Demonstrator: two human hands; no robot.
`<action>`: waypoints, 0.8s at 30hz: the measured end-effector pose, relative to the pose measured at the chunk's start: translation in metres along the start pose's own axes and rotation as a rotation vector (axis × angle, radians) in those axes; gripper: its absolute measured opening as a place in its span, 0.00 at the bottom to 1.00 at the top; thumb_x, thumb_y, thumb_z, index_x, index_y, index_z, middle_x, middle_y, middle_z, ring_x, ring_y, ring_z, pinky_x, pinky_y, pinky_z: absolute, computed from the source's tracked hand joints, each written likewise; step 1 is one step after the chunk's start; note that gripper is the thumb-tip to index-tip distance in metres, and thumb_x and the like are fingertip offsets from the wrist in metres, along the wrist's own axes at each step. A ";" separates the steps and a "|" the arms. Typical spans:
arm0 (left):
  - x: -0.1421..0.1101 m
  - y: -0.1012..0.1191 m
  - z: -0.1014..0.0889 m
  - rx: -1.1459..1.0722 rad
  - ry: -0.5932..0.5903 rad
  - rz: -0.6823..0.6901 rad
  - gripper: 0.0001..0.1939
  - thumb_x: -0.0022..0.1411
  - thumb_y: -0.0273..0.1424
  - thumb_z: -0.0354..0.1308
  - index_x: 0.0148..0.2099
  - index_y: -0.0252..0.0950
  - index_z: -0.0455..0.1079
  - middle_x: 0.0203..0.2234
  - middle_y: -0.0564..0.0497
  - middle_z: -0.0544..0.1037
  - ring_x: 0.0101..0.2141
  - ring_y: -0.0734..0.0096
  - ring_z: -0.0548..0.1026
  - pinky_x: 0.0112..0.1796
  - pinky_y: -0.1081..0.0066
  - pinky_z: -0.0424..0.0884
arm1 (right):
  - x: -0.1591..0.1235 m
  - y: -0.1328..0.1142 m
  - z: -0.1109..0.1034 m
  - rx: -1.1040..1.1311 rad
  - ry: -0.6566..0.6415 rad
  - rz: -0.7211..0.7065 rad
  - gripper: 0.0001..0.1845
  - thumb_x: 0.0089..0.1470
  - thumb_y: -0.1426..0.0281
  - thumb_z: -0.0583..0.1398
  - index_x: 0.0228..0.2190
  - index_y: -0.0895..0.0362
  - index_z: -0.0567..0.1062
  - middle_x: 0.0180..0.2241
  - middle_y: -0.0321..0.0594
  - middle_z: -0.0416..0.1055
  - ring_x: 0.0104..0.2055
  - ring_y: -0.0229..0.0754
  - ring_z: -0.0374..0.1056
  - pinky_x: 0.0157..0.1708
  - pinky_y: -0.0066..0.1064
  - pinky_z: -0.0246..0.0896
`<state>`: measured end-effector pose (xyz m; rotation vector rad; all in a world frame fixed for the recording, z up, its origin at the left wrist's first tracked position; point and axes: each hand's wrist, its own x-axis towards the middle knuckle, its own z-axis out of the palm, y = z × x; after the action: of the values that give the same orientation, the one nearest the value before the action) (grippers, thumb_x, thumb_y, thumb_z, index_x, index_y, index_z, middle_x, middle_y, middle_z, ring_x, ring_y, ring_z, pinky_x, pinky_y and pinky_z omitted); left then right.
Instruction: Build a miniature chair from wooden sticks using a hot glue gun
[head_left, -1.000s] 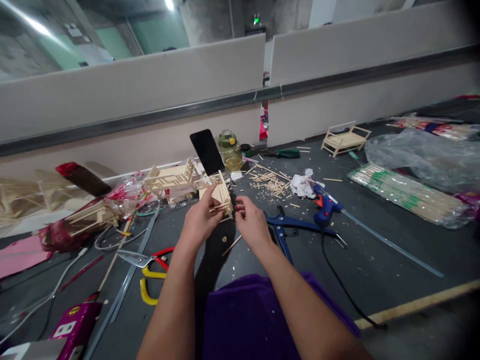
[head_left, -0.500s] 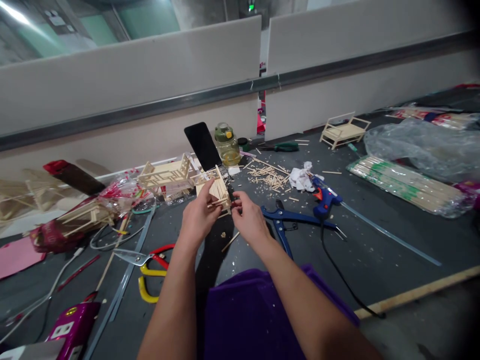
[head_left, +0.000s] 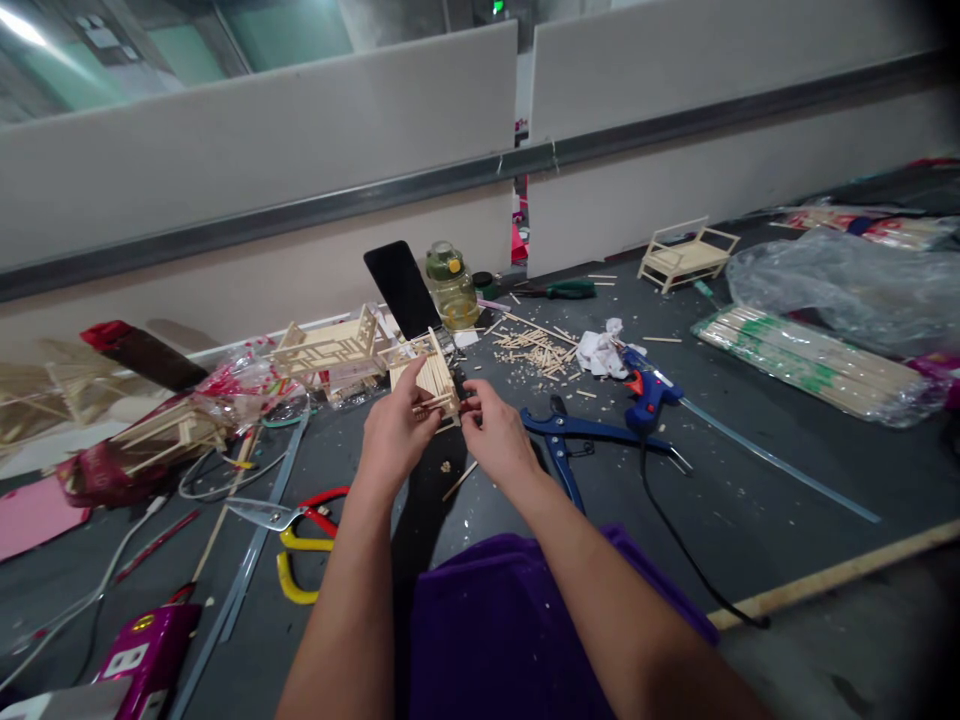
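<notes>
Between my two hands stands a small wooden stick model (head_left: 431, 375), its slatted top built from thin pale sticks. My left hand (head_left: 397, 430) is closed on the model's near left side, with thumb and fingers at its front edge. At the model's right front corner, my right hand (head_left: 491, 425) has its fingers bent and pinched together; its fingertips touch the model or lie right beside it. The exact contact there is too small to make out. A finished-looking miniature wooden bed frame (head_left: 330, 350) stands just behind and left of my left hand.
Right of my hands lie a blue cutter (head_left: 562, 430) and a blue hot glue gun (head_left: 649, 395) with a cord. Cut stick pieces (head_left: 540, 345) are scattered behind. Large scissors (head_left: 300, 520) lie left, near a purple power strip (head_left: 146, 650). A phone (head_left: 401, 288) leans by a bottle (head_left: 451, 290).
The whole view has shifted slightly. Both hands keep nearly the same place and pose at the stick model.
</notes>
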<state>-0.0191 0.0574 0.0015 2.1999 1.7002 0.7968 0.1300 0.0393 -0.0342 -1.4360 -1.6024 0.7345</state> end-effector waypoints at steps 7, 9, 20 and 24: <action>-0.001 0.001 -0.001 -0.034 -0.008 -0.003 0.38 0.54 0.26 0.58 0.66 0.41 0.54 0.36 0.51 0.79 0.36 0.65 0.76 0.38 0.70 0.67 | -0.001 -0.001 -0.001 0.000 0.008 -0.003 0.24 0.52 0.81 0.55 0.50 0.53 0.66 0.40 0.40 0.77 0.39 0.43 0.74 0.41 0.33 0.67; -0.001 0.001 -0.001 -0.033 -0.009 -0.001 0.38 0.54 0.25 0.58 0.66 0.41 0.54 0.37 0.51 0.79 0.36 0.66 0.76 0.38 0.71 0.67 | 0.000 -0.001 -0.001 -0.004 0.009 -0.002 0.24 0.52 0.81 0.54 0.50 0.53 0.66 0.40 0.41 0.77 0.40 0.43 0.74 0.40 0.32 0.67; -0.001 0.000 -0.002 0.005 -0.026 -0.009 0.37 0.55 0.26 0.57 0.66 0.42 0.54 0.37 0.52 0.79 0.37 0.64 0.76 0.39 0.70 0.67 | 0.000 0.000 0.000 0.013 0.008 -0.005 0.24 0.52 0.81 0.54 0.50 0.55 0.66 0.39 0.41 0.76 0.39 0.42 0.74 0.38 0.30 0.67; -0.001 0.001 -0.002 0.006 -0.023 -0.013 0.37 0.55 0.27 0.57 0.66 0.42 0.54 0.37 0.52 0.79 0.37 0.64 0.76 0.38 0.69 0.67 | 0.000 0.000 0.000 0.014 0.009 -0.011 0.24 0.52 0.82 0.54 0.50 0.55 0.66 0.40 0.42 0.76 0.39 0.42 0.74 0.38 0.30 0.67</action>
<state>-0.0196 0.0556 0.0039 2.1916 1.7064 0.7614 0.1302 0.0396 -0.0340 -1.4175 -1.5940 0.7304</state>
